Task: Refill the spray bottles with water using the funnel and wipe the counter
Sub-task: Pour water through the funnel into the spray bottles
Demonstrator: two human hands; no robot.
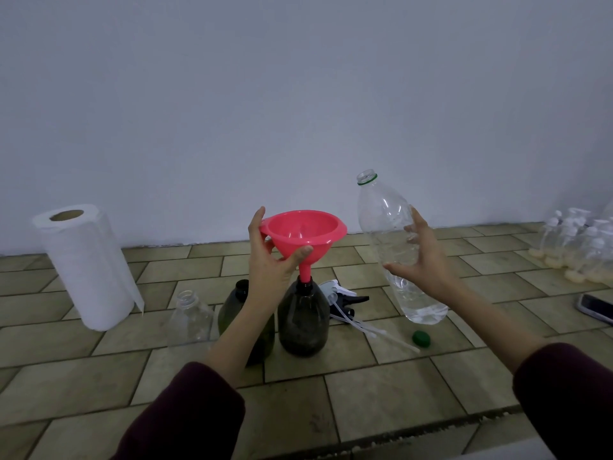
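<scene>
My left hand [270, 260] grips the pink funnel [303, 237], whose spout sits in the neck of a dark spray bottle [303, 323] standing on the tiled counter [381, 386]. A second dark bottle [232, 313] stands just left of it, partly hidden by my forearm, and a clear empty bottle [190, 318] stands further left. My right hand [424, 260] holds a large clear water bottle [391, 247], uncapped and roughly upright, with a little water at its bottom. Its green cap [421, 338] lies on the counter. Spray heads with white tubes [348, 307] lie behind the funnelled bottle.
A white paper towel roll [86, 263] stands at the left near the wall. Several clear pump bottles [577, 244] cluster at the far right. A phone [595, 308] lies at the right edge. The counter's front edge runs along the bottom.
</scene>
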